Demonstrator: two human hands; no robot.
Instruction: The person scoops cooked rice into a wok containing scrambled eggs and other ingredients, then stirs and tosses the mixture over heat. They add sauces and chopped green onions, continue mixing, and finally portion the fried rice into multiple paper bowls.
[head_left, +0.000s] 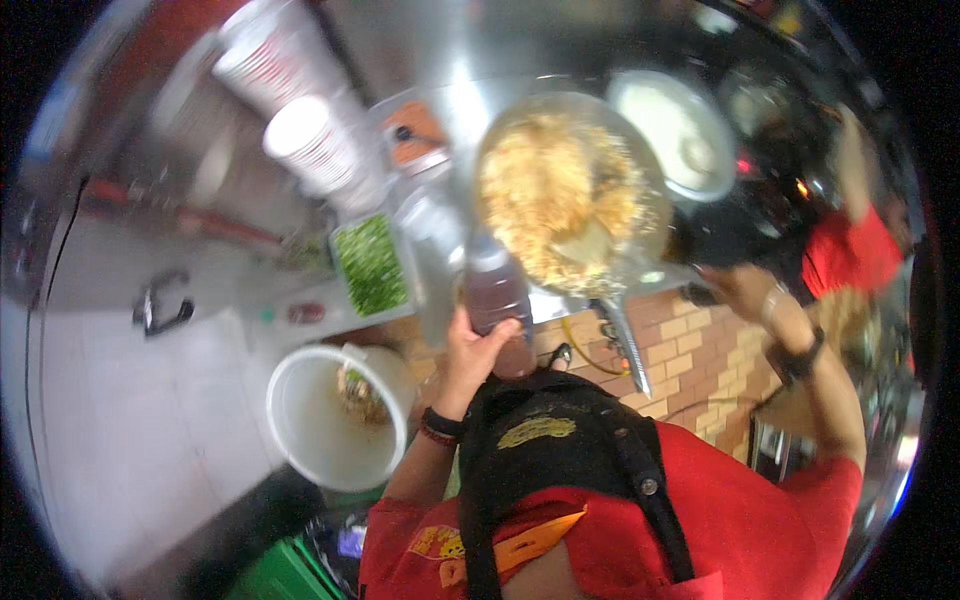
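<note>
My left hand (480, 345) grips a clear plastic bottle (499, 296) of dark reddish-brown liquid, held up at the near left edge of a wide wok (660, 195). Inside the wok lies a heap of yellow-brown fried food (540, 165), perhaps noodles or rice; blur hides its detail. A spatula (585, 241) rests its blade in the food. My right hand (746, 294) is closed around its handle, right of the wok, though the handle is blurred. The wok's own metal handle (626, 345) points toward me, touched by neither hand.
Chopped green herbs fill a container (373, 266) on the left. Beyond stand stacked paper cups (311, 142) and a tub of orange-red powder (412, 133). A white bowl (671, 135) sits behind the wok. A white bucket (281, 420) is below left. Another person's red sleeve (855, 255) shows at right.
</note>
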